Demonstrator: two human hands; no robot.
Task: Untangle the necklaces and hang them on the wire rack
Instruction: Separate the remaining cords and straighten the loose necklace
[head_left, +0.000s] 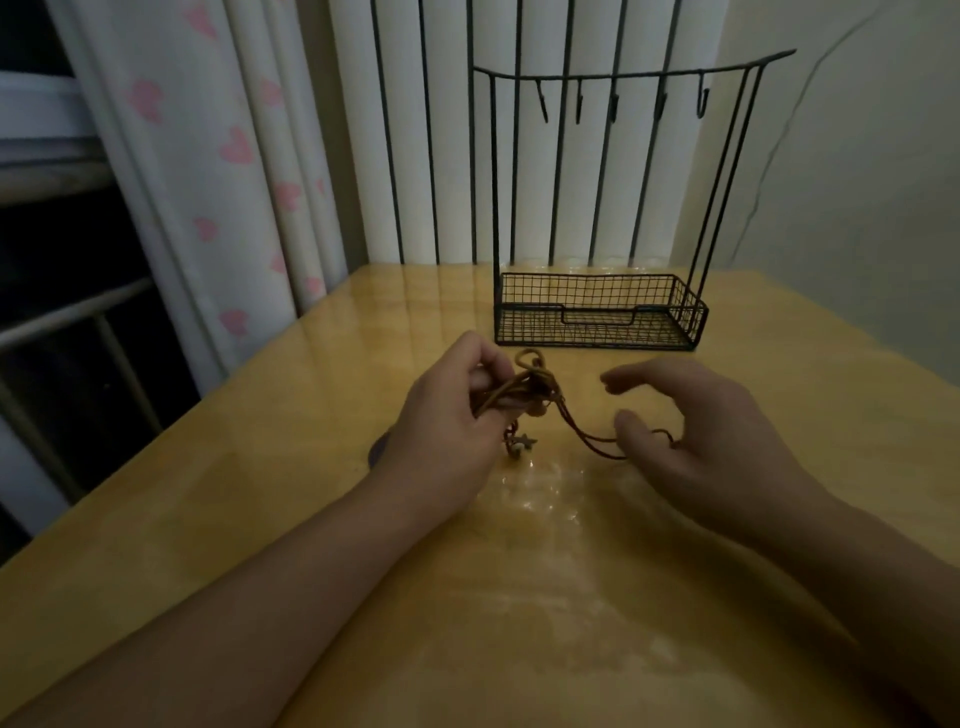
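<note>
My left hand (447, 415) grips a knotted bundle of brown cord necklaces (524, 387) just above the counter (311, 519), fingers curled round the tangle. My right hand (696, 421) hovers at three o'clock of the bundle, fingers spread wide and relaxed, gripping nothing; a dark red strand (597, 441) trails from the knot to its thumb, though whether it touches the thumb I cannot tell. A small star pendant (524, 442) dangles below the bundle, at six o'clock.

The step in hand looks like the untangling itself, barely begun. To do it well, I judge that the left hand should keep the knot steady while the right picks out one loose strand and eases it free slowly; a hard tug would likely tighten the knot. The pendant could snag on a loop, so it wants watching.

The wire rack (602, 312) stands at twelve o'clock, near the far edge, its mesh basket low and its five hooks (613, 106) bare along the top bar.

The counter is glossy yellow wood, with glare near my wrists. A white curtain with pink hearts (208, 156) hangs at ten o'clock, dark vertical bars behind the rack, a pale wall (857, 182) at two o'clock. The light is dim.
</note>
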